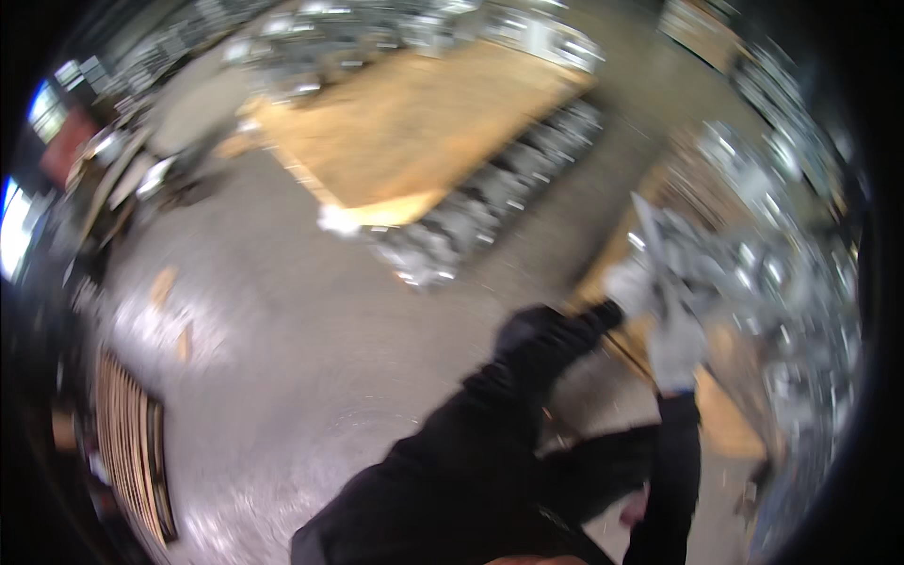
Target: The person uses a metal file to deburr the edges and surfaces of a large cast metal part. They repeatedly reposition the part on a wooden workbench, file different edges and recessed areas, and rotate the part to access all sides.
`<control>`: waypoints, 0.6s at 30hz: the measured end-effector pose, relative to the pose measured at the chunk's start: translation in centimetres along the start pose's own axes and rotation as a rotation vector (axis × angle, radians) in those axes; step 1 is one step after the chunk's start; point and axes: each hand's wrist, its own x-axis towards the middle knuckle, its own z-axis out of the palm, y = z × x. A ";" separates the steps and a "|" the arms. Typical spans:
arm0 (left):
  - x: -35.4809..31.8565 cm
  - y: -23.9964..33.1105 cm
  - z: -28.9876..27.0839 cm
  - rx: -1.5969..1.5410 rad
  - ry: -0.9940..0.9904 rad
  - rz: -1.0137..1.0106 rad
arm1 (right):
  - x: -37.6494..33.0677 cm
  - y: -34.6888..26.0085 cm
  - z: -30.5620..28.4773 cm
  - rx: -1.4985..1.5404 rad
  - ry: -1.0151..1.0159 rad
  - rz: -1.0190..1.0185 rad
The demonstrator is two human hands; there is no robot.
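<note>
Silvery narrow piece [648,221] sits by the two gloved hands, beside a pile of shiny parts [782,259], its tip pointing away from the person. Blur hides the fingers, so whether the left hand [629,287] or the right hand [677,350] is closed on it cannot be told. A loose hold could let it slip to the floor [311,348]; a sideways pull might snag it on the crowded parts.
</note>
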 end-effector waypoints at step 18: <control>-9.3 5.2 -4.6 -0.820 0.190 0.082 | -4.1 4.2 -5.9 0.501 0.042 0.273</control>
